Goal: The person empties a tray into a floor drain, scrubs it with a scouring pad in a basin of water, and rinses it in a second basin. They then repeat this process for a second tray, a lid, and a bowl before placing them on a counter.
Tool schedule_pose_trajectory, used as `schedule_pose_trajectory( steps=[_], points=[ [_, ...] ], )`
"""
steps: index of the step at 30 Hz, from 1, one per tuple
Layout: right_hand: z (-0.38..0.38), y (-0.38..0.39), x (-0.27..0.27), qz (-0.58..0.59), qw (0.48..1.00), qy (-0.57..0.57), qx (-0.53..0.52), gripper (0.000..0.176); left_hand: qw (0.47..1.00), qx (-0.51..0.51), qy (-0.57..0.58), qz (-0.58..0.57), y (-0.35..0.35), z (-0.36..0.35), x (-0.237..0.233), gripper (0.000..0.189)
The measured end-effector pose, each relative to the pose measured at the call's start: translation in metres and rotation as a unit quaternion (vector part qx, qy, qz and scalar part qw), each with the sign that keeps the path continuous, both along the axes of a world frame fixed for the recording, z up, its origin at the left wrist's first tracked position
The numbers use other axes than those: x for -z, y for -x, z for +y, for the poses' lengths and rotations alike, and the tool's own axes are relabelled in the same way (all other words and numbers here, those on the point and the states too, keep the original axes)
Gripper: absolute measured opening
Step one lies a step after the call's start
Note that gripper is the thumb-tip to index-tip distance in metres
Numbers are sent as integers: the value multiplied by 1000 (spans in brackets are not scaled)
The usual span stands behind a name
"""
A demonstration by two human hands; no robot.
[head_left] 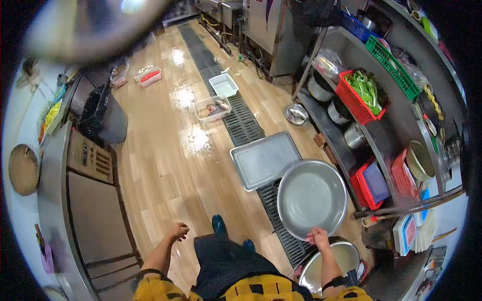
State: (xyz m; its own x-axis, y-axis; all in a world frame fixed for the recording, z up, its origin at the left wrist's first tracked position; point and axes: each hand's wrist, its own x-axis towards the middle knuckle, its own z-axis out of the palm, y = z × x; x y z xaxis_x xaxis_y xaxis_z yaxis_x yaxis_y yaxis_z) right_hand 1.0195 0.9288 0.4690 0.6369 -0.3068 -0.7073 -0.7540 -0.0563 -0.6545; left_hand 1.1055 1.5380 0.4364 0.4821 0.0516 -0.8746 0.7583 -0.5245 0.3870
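The right hand (317, 235) pinches the near rim of a round steel basin (311, 196), the grip clenched on that edge alone, so the basin tips up with its hollow facing the camera. It hangs over the floor drain (241, 123), just above a second basin (346, 257). Inside it looks bare, dull grey, perhaps wet. The left hand (178, 231) swings free, grip released, likely for balance. A flat tray (265, 159) lies across the drain.
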Motion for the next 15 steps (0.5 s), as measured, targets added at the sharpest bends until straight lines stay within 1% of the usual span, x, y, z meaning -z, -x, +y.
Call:
schedule_pose_trajectory(
  steps=[2, 3, 4, 6, 8, 9, 10, 11, 12, 13, 15],
  points=[
    [8, -11, 3, -15, 999, 35, 9, 34, 999, 12, 5, 30, -38, 13, 13, 38],
    [13, -5, 11, -45, 998, 37, 11, 32, 999, 29, -7, 25, -63, 18, 24, 37],
    [19, 3, 19, -39, 998, 46, 19, 32, 999, 38, 1, 31, -86, 20, 36, 37],
    [33, 28, 34, 22, 989, -93, 111, 30, 999, 8, 1, -45, -133, 17, 57, 38],
    [59, 53, 52, 119, 991, -39, 54, 29, 996, -59, 43, -50, -175, -4, 60, 35],
    [76, 44, 41, 130, 989, -39, 62, 29, 997, -52, 43, -39, -193, -19, 56, 35],
    [101, 21, 8, 214, 977, -6, -4, 31, 993, -73, 78, -52, -210, -36, 49, 32],
    [112, 7, -5, 294, 953, 23, -71, 34, 987, -94, 111, -66, -229, -49, 50, 29],
    [99, 15, 31, 305, 950, 18, -63, 34, 989, -86, 109, -53, -248, -59, 61, 29],
    [81, 32, 81, 232, 962, 32, -142, 32, 990, -74, 110, -47, -262, -70, 76, 26],
    [73, 21, 117, 257, 956, 8, -141, 32, 992, -59, 109, -18, -278, -97, 106, 22]
  ],
)
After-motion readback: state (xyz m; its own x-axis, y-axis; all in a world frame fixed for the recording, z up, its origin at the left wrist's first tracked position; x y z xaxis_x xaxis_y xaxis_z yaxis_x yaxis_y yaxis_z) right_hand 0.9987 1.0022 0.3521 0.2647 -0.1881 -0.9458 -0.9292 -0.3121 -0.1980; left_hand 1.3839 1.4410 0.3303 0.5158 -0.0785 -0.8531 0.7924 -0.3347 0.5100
